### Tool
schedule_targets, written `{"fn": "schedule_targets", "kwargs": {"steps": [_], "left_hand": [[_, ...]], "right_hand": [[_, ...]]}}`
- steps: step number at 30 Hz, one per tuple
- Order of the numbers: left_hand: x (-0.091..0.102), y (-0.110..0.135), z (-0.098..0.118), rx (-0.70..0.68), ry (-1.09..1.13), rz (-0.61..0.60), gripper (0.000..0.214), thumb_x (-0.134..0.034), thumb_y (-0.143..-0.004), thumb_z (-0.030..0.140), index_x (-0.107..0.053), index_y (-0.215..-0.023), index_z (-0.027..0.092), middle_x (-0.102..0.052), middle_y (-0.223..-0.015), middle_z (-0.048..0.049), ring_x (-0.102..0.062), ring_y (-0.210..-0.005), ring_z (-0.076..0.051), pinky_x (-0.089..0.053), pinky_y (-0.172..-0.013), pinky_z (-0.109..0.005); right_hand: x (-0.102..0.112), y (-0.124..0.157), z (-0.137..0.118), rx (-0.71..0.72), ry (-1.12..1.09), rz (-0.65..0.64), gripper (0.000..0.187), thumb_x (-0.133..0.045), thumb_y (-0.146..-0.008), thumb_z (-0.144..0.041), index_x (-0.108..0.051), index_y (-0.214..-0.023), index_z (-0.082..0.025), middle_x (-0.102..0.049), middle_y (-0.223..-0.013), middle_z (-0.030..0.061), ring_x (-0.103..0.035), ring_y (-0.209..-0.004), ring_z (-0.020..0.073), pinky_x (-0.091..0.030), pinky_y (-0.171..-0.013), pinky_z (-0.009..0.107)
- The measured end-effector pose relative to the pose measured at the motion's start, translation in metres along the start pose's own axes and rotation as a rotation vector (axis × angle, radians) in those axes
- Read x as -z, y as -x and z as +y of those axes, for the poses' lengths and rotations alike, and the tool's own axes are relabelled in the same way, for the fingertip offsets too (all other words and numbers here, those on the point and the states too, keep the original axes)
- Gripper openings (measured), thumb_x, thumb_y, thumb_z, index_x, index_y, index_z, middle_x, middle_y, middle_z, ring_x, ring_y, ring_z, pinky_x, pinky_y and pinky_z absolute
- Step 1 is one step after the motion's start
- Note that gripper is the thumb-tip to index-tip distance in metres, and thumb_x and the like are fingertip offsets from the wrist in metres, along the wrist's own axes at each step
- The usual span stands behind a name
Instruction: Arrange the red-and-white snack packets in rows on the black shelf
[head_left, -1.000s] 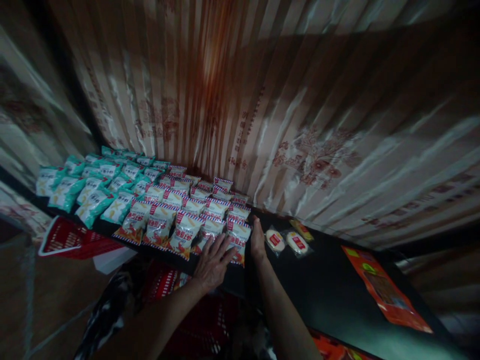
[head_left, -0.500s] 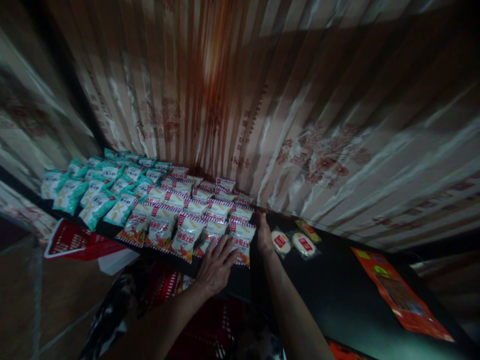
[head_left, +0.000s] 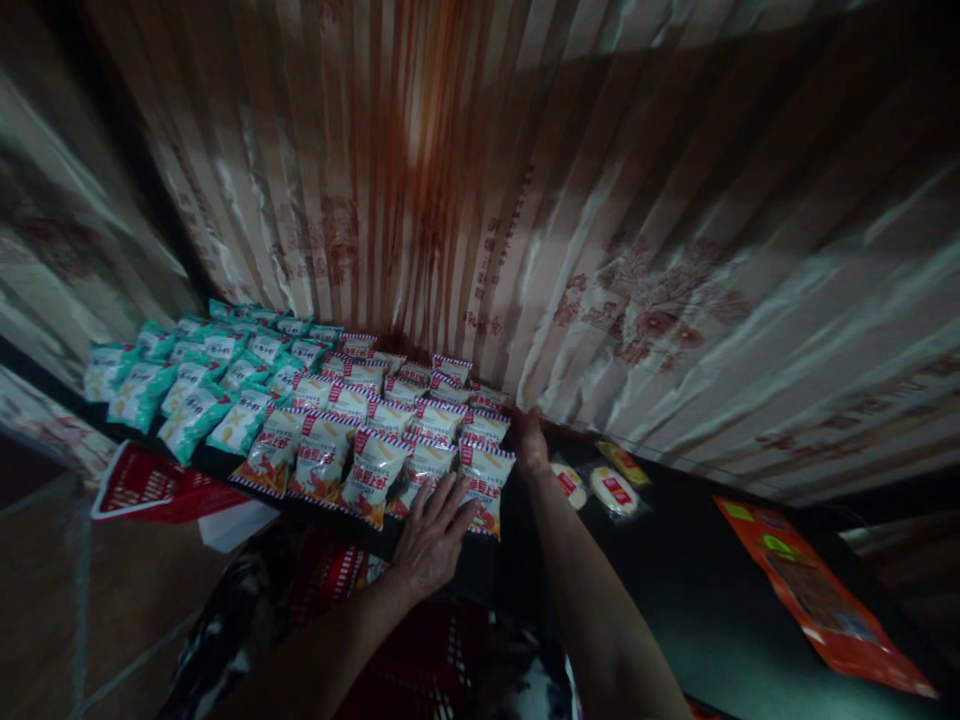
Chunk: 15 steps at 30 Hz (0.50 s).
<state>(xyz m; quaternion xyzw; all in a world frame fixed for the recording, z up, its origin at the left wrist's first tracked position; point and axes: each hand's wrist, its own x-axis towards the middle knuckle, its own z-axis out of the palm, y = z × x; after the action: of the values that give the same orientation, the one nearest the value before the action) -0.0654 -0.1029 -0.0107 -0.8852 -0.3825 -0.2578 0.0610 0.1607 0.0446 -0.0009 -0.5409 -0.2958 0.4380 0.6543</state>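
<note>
Red-and-white snack packets (head_left: 375, 440) sit in tight overlapping rows on the dark surface (head_left: 675, 600), and both hands are at the right end of the block. Way off to the left of the left grip there's a batch of teal snack packets (head_left: 187, 390), butted right up against the red-and-white ones. A red basket (head_left: 142, 485) sits lower down below them. The left hand (head_left: 431, 535) lies flat with its grip spread apart, fingertips on the front-row packets and clamped on nothing. The right hand (head_left: 529, 440) sits just right of that, pressed up against the right edge of the block. It's too dim to tell if that grip is curled or flat. Just right of the right grip are two round wrapped cakes (head_left: 613, 490) with a small yellow packet (head_left: 622, 462) behind them. Well further right lies an orange pouch (head_left: 817, 595).
</note>
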Motion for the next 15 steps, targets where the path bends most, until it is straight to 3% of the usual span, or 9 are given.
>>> {"fn": "schedule_targets", "kwargs": {"steps": [8,15], "left_hand": [[-0.001,0.0,0.0,0.0,0.021,-0.004,0.052,-0.049,-0.088,0.026,-0.041,-0.139,0.024,-0.02,-0.156,-0.0058,-0.014,-0.144,-0.027,-0.011,-0.116,-0.048],[-0.001,0.001,0.0,0.005,0.018,0.003,0.054,-0.049,-0.087,0.024,-0.039,-0.14,0.023,-0.02,-0.156,-0.0068,-0.013,-0.144,-0.027,-0.014,-0.115,-0.048]], "right_hand": [[-0.011,-0.002,-0.003,-0.108,0.089,-0.075,0.074,-0.031,-0.08,-0.074,-0.068,-0.109,-0.017,-0.073,-0.081,0.0072,-0.069,-0.083,0.0256,-0.054,-0.07,0.037],[-0.012,-0.001,-0.001,0.064,0.192,-0.032,0.069,-0.035,-0.079,-0.074,-0.071,-0.1,-0.019,-0.073,-0.082,0.0066,-0.069,-0.082,0.0239,-0.054,-0.072,0.037]]}}
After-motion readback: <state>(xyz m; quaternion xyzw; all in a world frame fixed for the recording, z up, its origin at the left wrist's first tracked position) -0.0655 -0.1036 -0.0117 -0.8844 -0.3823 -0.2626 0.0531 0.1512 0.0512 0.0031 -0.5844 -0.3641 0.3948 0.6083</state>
